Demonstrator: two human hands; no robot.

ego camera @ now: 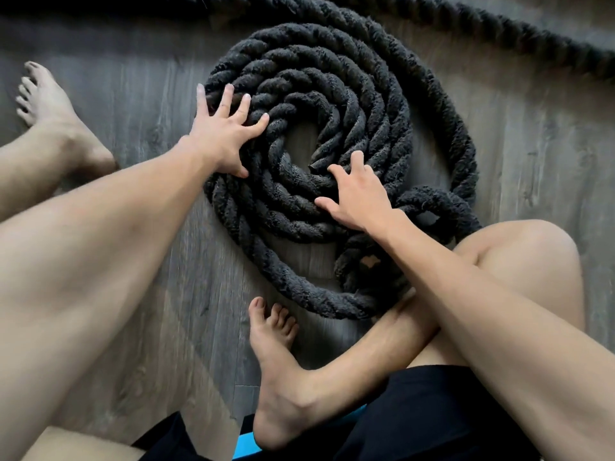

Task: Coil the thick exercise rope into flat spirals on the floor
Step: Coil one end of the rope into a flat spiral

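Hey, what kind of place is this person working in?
Likely a home room or small gym, indoors: grey wood-plank floor, a thick black exercise rope coiled on it, and a bare foot nearby.

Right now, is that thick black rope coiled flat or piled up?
Mostly flat: the thick black rope lies in side-by-side rings on the wooden floor.

Looking like an indoor room, most likely in a home or a small private gym; not showing enough for telling which. Running under everything, grey wood-look plank flooring [143,104] with long seams and visible grain. Lying coiled straight on those planks, a thick black exercise rope [332,38], pointing to workout use. Sitting directly on the boards, barefoot, left foot [46,104] and right foot [276,367] resting on them, wearing black shorts [432,414].
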